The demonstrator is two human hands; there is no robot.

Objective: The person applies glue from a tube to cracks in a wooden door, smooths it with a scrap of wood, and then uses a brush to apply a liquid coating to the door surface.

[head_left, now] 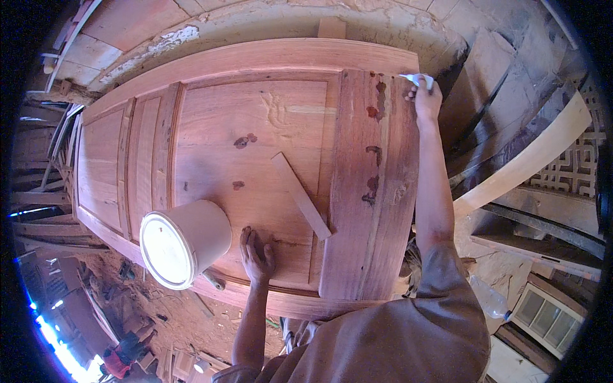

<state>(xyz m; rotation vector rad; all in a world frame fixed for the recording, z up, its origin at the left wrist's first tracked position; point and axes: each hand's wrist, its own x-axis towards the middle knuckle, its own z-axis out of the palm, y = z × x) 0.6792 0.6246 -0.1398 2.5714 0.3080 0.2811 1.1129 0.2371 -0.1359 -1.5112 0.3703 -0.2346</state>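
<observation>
Gripping the white bottle (422,80) at the wooden door's (249,166) far right corner, that curled right hand (426,103) could dribble a mess if it squeezes too hard, while the loosely open, seemingly empty left hand (258,258) rests beside a bucket (191,239) one nudge might topple.

Apparent bottle (419,80) in right grip (426,97)

The person (408,319) is wearing a dull brown shirt (370,351), its loose right sleeve (442,274) ending near the elbow (437,235), leaving the forearm (434,172) bare.
</observation>
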